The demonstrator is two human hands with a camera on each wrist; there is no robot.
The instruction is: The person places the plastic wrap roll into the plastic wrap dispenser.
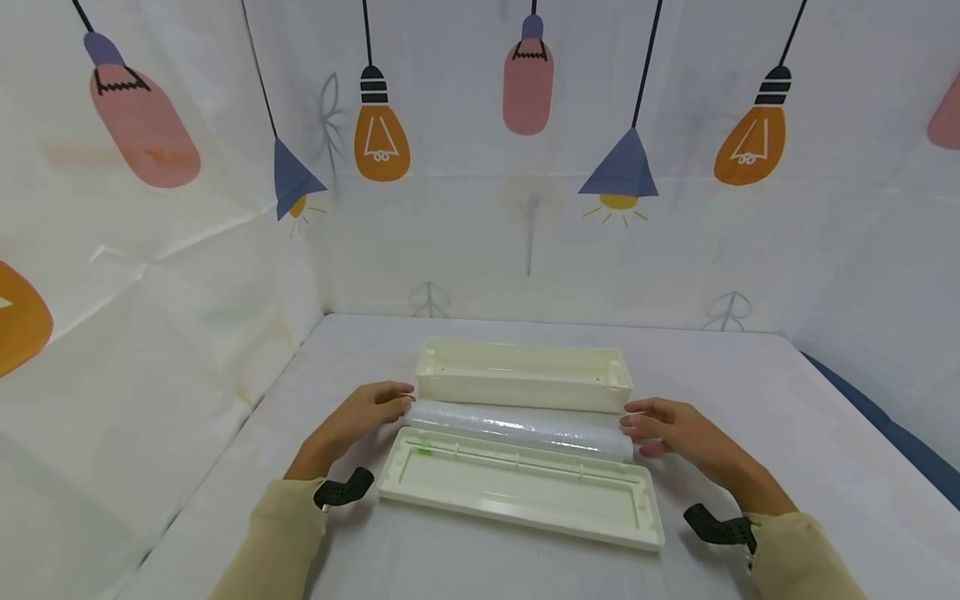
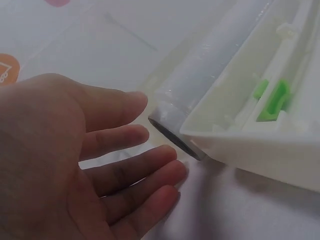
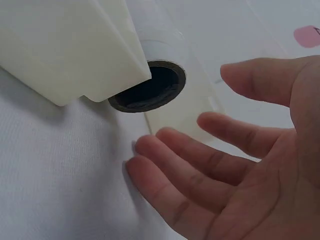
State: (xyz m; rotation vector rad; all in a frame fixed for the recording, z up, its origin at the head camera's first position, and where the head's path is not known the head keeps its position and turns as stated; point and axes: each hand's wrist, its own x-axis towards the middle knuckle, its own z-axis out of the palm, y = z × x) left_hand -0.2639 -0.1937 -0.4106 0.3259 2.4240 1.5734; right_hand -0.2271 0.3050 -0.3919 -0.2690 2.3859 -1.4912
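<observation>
A roll of clear plastic wrap (image 1: 517,428) lies crosswise on the table, between a cream plastic box (image 1: 525,395) behind it and a matching lid (image 1: 517,493) in front. My left hand (image 1: 365,415) is at the roll's left end, fingers loosely spread and holding nothing; in the left wrist view the thumb (image 2: 120,105) is just short of the roll's end (image 2: 172,135). At the other end is my right hand (image 1: 682,432), its fingers relaxed and apart from the dark hollow core (image 3: 155,87). A green slider (image 2: 275,102) sits on the lid's rail.
The white-covered table (image 1: 450,558) runs back to a white sheet wall (image 1: 465,233) printed with hanging lamps. Another printed sheet (image 1: 112,417) borders the left side. Dark blue cloth (image 1: 885,425) shows beyond the right table edge.
</observation>
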